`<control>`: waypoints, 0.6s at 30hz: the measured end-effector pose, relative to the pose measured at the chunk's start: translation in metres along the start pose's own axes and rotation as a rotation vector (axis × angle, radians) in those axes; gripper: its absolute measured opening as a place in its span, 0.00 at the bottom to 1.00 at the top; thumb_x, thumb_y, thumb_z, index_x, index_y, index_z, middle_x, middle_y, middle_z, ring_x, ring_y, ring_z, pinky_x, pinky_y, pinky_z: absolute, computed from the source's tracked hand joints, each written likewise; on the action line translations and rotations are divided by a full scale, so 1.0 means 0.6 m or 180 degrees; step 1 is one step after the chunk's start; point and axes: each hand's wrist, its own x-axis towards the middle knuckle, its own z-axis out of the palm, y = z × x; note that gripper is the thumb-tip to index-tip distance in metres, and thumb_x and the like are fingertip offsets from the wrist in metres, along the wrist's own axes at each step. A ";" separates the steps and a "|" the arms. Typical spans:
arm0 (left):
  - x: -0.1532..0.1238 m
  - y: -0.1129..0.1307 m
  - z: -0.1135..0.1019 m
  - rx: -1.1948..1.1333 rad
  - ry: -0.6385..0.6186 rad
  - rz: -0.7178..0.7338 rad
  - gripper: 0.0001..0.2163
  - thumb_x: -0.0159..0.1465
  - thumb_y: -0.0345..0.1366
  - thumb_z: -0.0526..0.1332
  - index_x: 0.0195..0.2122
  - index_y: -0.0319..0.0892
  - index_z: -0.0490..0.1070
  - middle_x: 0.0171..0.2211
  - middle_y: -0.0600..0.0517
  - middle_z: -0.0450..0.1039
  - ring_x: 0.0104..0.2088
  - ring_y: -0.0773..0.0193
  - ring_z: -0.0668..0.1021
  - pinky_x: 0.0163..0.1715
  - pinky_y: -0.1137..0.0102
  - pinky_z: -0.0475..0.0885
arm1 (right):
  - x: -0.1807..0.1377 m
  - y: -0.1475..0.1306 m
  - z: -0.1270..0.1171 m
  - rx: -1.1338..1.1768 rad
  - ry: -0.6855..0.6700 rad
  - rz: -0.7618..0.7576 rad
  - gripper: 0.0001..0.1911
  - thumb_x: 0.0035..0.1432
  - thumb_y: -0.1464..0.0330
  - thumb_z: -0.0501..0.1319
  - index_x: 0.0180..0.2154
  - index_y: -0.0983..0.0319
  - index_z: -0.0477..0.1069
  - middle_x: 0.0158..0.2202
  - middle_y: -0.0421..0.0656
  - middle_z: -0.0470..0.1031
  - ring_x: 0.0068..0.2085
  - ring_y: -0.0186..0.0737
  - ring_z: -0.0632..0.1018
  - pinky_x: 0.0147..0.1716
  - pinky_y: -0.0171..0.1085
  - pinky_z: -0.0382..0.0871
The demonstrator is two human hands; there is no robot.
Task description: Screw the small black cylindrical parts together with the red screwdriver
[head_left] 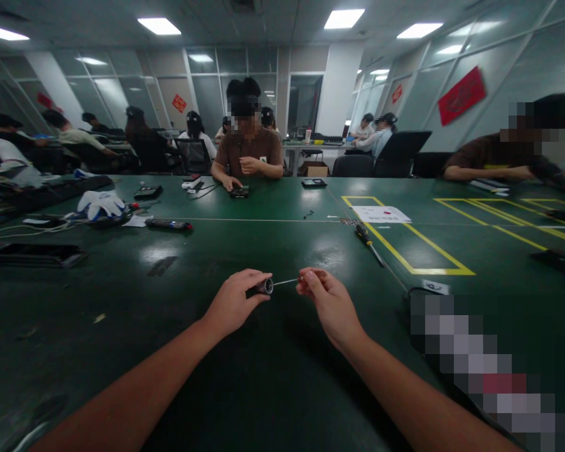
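Observation:
My left hand (pixel 235 298) is closed around a short dark cylinder (pixel 265 286), whose round, pale-rimmed end faces right. Between the fingertips of my right hand (pixel 328 301) is one end of a thin metal rod (pixel 286 282). The rod runs left to the cylinder's end; whether it goes inside I cannot tell. Both hands are above the green table (pixel 188 389). Beyond my right hand lies a screwdriver (pixel 368 242) with a black and yellow handle.
A power strip (pixel 471 364), partly blurred out, lies at the right. White gloves (pixel 101 206), a dark cylindrical tool (pixel 168 224) and a black tray (pixel 32 254) are at the left. A paper sheet (pixel 381 214) lies across yellow tape. Across the table a person (pixel 248 154) handles a dark device (pixel 239 192).

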 end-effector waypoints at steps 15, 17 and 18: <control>0.000 -0.004 0.000 0.0149 0.0055 -0.0015 0.22 0.62 0.26 0.69 0.57 0.46 0.76 0.51 0.50 0.78 0.52 0.58 0.78 0.55 0.59 0.72 | -0.016 -0.031 0.005 -0.0488 -0.0602 -0.0288 0.12 0.65 0.58 0.63 0.45 0.57 0.75 0.29 0.39 0.76 0.33 0.40 0.78 0.38 0.40 0.71; 0.000 -0.006 0.001 0.0182 0.0046 -0.0007 0.22 0.62 0.26 0.69 0.57 0.47 0.75 0.52 0.50 0.78 0.52 0.57 0.78 0.56 0.58 0.72 | -0.014 -0.027 0.006 -0.0192 -0.0597 -0.0190 0.12 0.64 0.57 0.64 0.45 0.57 0.75 0.28 0.38 0.75 0.32 0.39 0.76 0.37 0.39 0.71; -0.001 -0.007 0.002 0.0214 0.0036 0.0010 0.22 0.62 0.26 0.69 0.57 0.47 0.76 0.52 0.50 0.78 0.53 0.57 0.77 0.56 0.58 0.71 | -0.013 -0.024 0.006 -0.0018 -0.0561 -0.0137 0.13 0.64 0.56 0.65 0.44 0.57 0.76 0.29 0.38 0.75 0.32 0.39 0.76 0.37 0.39 0.71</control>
